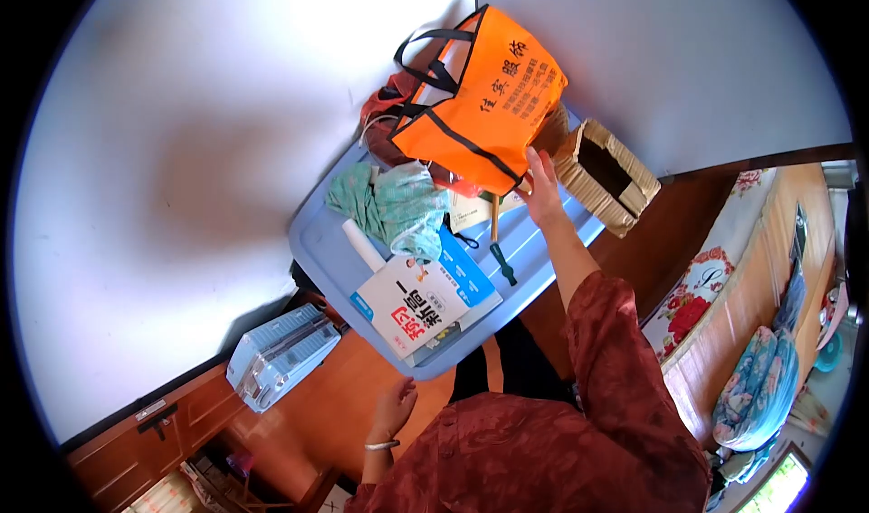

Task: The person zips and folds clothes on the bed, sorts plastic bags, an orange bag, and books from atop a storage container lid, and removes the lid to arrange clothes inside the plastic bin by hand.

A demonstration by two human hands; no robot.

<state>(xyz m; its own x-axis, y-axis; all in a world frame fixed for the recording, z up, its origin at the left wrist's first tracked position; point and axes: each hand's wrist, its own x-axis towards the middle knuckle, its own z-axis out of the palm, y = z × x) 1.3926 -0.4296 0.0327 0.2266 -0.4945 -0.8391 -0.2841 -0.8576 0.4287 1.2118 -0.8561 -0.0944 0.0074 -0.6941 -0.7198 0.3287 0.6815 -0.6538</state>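
A person in a dark red shirt (525, 454) stood at a blue plastic lid (536, 252), right hand (541, 187) at the lower edge of an orange bag (480, 101) on the lid's far side; whether the fingers gripped or merely touched it could not be told. The left hand (396, 411), loosely parted and empty, hung just off the lid's near edge. A book (412, 306) and green cloth (398, 201) lay on the lid, a cardboard box (593, 185) at its right edge.
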